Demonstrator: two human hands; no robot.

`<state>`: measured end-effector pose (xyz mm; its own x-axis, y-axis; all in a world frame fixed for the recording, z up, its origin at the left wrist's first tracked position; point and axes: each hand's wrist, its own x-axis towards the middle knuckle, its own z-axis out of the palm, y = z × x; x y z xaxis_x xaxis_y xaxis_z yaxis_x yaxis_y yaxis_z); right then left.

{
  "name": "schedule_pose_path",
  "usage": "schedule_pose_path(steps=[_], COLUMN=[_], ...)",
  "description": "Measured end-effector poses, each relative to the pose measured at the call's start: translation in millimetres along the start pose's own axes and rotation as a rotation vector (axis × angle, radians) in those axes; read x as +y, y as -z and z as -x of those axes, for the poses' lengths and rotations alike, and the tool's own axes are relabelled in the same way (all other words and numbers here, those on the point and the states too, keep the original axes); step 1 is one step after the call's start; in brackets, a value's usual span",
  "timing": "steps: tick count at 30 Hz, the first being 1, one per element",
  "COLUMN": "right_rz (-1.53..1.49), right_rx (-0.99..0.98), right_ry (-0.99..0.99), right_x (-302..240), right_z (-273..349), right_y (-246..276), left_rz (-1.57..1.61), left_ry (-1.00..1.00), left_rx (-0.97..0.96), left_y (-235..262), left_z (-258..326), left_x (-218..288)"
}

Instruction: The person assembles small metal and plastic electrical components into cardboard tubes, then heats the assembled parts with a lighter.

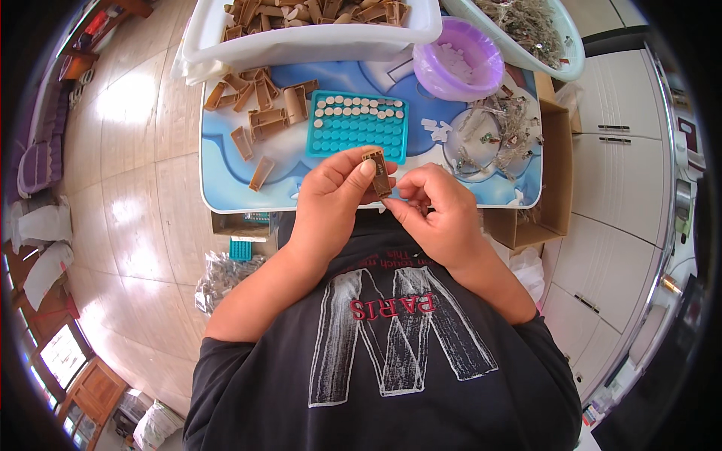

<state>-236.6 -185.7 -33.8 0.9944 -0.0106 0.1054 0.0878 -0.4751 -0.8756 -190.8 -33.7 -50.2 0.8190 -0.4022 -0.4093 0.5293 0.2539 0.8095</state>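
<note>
My left hand (335, 184) grips a small brown plastic housing (376, 171) upright near the table's front edge, its thumb on the face. Beside its lower end, my right hand (436, 199) has thumb and fingers pinched together; whatever is between them is too small to make out. Just beyond the hands lies a teal tray (353, 135) with rows of round cups. Pale round discs sit in its far rows. To its left, several loose brown housings (268, 124) are scattered. Small white strips (435, 129) lie right of the tray.
A white bin (316, 45) of brown housings stands at the back. Right of it are a purple bowl (444, 79) with white pieces and a pale tub (575, 56) of wired parts. More wired parts (515, 124) lie at the table's right. A cardboard box (555, 169) stands beside the table.
</note>
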Motion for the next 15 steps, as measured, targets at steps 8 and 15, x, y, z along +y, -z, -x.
schedule_pose_path(steps=[8,15], right_rz=[-0.013,0.055], right_rx=[0.072,0.054], right_ry=[0.087,0.225], right_x=[6,13], right_z=[4,2], right_y=[-11,-14], left_rz=[0.044,0.055], left_ry=[-0.031,-0.030], left_rx=[0.038,0.029], left_y=[1,2], left_z=[-1,0], left_x=[-1,-2])
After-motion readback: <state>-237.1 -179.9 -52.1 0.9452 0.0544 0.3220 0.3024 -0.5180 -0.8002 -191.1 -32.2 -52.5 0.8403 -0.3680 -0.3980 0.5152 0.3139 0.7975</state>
